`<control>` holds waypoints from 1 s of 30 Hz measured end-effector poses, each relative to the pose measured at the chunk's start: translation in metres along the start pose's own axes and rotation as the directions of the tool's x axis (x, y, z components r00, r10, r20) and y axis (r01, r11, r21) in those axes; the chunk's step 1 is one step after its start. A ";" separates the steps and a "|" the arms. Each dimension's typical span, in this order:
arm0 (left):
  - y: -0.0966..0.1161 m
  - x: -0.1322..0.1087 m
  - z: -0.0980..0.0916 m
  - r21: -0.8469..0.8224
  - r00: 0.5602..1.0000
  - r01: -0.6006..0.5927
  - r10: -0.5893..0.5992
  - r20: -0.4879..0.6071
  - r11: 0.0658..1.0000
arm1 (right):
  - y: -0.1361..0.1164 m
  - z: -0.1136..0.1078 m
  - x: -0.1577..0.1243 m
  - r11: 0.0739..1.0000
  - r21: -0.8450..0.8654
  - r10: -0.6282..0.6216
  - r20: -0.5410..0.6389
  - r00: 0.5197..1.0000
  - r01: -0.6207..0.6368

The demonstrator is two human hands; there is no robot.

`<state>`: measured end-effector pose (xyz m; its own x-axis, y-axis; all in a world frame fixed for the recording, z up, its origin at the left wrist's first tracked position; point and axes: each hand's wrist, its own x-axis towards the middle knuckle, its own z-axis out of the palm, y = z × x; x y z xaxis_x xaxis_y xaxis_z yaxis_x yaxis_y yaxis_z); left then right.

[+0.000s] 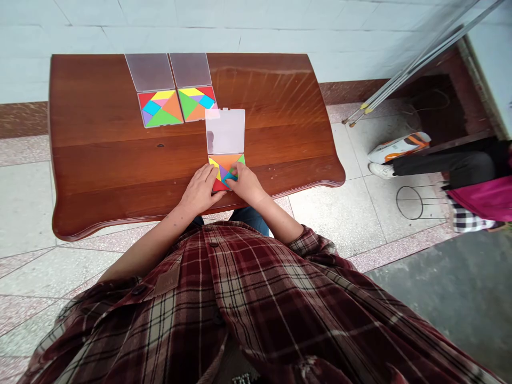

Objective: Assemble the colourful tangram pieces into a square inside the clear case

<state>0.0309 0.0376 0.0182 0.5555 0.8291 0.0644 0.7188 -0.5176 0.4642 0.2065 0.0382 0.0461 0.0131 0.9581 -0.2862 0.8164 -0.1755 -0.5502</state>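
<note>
Nearest me on the polished wooden table point(100, 133) lies an open plastic case of coloured tangram pieces point(226, 170), its frosted clear lid point(225, 130) folded out flat beyond it. My left hand point(202, 188) grips the case's left side, with fingers over the yellow and red pieces. My right hand point(248, 184) presses its fingertips on a blue piece in the middle, partly hiding the pieces there. Farther up lie two more open tangram cases point(160, 108) point(197, 103), filled with coloured pieces, with their frosted lids point(150, 72) point(191, 69) beyond them.
The table has a curved, scalloped edge and stands against a pale wall. To the right, a seated person's dark trouser leg point(444, 164) and white shoe point(380, 170) rest near a white-and-orange object point(400, 148). Metal poles point(416, 61) lean nearby, and a wire ring point(409, 202) stands on the floor.
</note>
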 end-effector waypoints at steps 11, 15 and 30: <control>-0.001 0.001 0.001 -0.004 1.000 -0.001 0.001 -0.001 1.000 | 0.001 -0.013 0.014 1.000 0.027 -0.015 0.072 0.997 0.013; -0.001 0.001 0.001 -0.005 1.000 -0.010 0.009 -0.004 1.000 | 0.003 -0.014 0.017 0.997 0.078 -0.032 0.080 0.996 0.025; -0.001 0.000 0.000 0.013 1.000 -0.003 0.003 -0.010 1.000 | 0.086 -0.052 0.037 0.967 0.253 0.099 -0.263 0.960 -0.030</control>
<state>0.0300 0.0386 0.0179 0.5536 0.8294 0.0746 0.7223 -0.5228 0.4527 0.3076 0.0706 0.0287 0.2447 0.9618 -0.1229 0.6426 -0.2558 -0.7223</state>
